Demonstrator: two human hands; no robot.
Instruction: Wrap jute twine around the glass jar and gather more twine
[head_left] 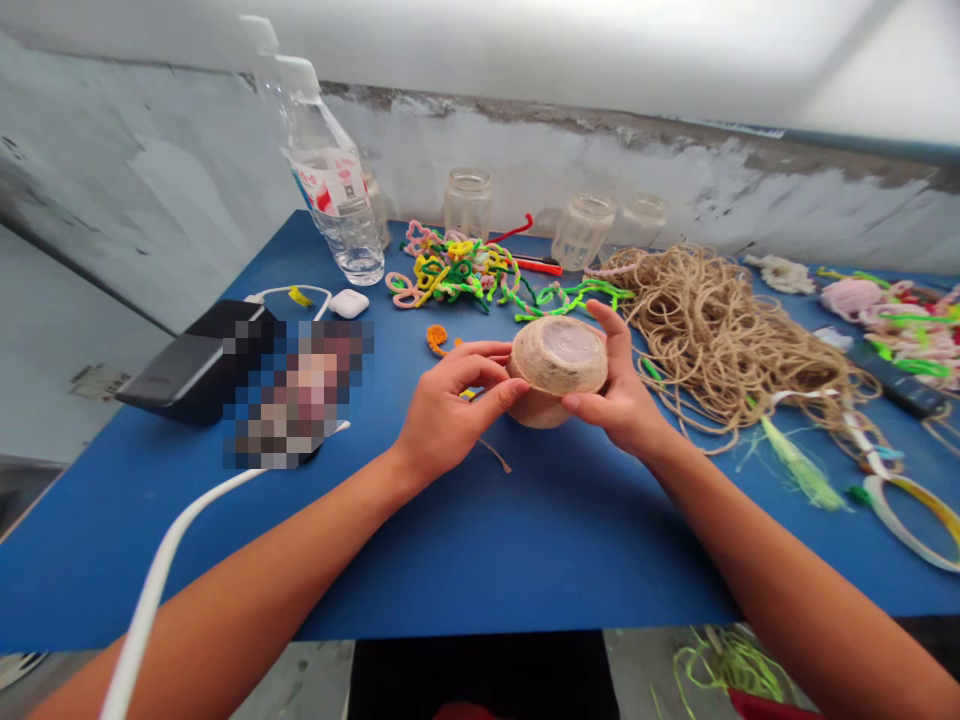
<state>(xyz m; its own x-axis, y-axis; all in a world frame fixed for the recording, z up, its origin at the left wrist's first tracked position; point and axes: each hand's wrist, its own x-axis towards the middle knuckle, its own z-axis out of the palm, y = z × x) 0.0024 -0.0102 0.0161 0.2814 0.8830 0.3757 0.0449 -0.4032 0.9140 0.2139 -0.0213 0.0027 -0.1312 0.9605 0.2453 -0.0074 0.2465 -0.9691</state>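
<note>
Between my hands is a small jar (559,370) wrapped in tan twine, tilted so that its clear round base faces up toward me. My left hand (461,400) grips its left side, thumb in front and fingers behind. On the right side my right hand (619,390) holds it, the thumb at the front and a finger raised along the far edge. A loose twine end (496,457) hangs below the left hand. Just behind lie an orange pipe-cleaner curl (436,340) and a heap of colourful twisted pipe cleaners (457,268).
A large tangle of twine (720,330) spreads at the right. Glass jars (469,205) and a red cutter (536,265) stand or lie at the back. Water bottles (337,190), a black box-shaped device (202,360), a white earbud case (349,303) and a white cable (172,545) occupy the left.
</note>
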